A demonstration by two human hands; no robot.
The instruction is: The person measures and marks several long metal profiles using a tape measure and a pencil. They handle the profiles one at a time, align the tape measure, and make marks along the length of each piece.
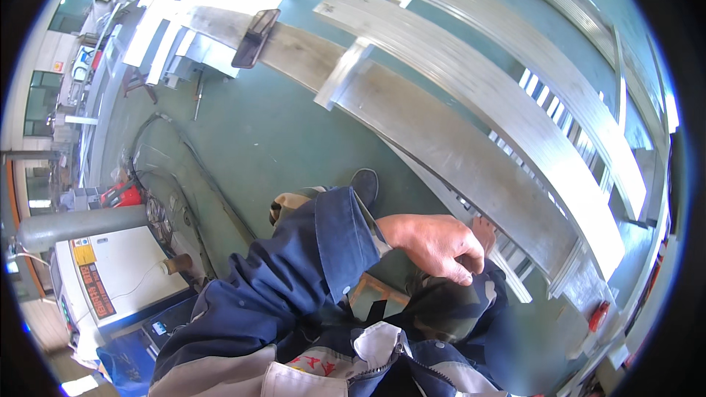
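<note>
My left hand (pixel 441 246) is in front of my lap, its fingers curled down and its thumb close to them. Whatever it may hold is hidden or too small to make out. Just beyond it, my right hand (pixel 483 233) shows only in part, beside the near edge of a long flat metal bar (pixel 456 143). Its fingers are mostly hidden, and I cannot tell whether it touches the bar. A short channel-shaped metal piece (pixel 344 73) lies across the bar. Farther along, a dark rectangular object with a glossy face (pixel 256 38) rests on the bar.
Several long ribbed aluminium profiles (pixel 471 66) lie beyond the bar. A red-handled tool (pixel 599 316) is at the right. At the left stand a white machine (pixel 121 272) and a grey gas cylinder (pixel 81 226), with black cables (pixel 195 162) on the green floor.
</note>
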